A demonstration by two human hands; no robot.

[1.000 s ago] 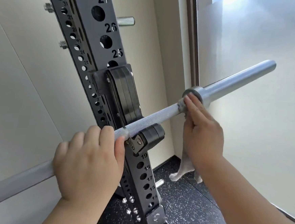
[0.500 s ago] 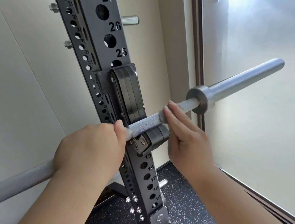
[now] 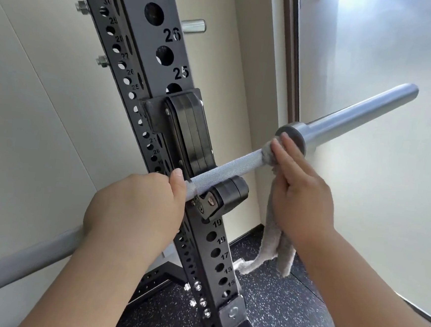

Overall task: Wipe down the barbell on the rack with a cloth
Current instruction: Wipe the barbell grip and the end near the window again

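A grey steel barbell (image 3: 232, 164) lies in the black J-hook (image 3: 225, 199) of the black numbered rack upright (image 3: 151, 44), running from lower left to upper right. My left hand (image 3: 133, 208) grips the bar just left of the hook. My right hand (image 3: 302, 196) holds a grey cloth (image 3: 271, 245) wrapped round the knurled shaft right beside the sleeve collar (image 3: 292, 138). The cloth's loose ends hang down below the hand. The smooth sleeve (image 3: 362, 115) sticks out beyond the collar.
A pale wall stands behind the rack and a frosted glass panel (image 3: 376, 176) with a brown frame is at the right. The floor (image 3: 274, 317) is black speckled rubber. A chrome peg (image 3: 194, 26) juts from the upright up high.
My right hand has slid the cloth along the shaft from near the J-hook back out to the collar. The left hand stays gripping the bar.
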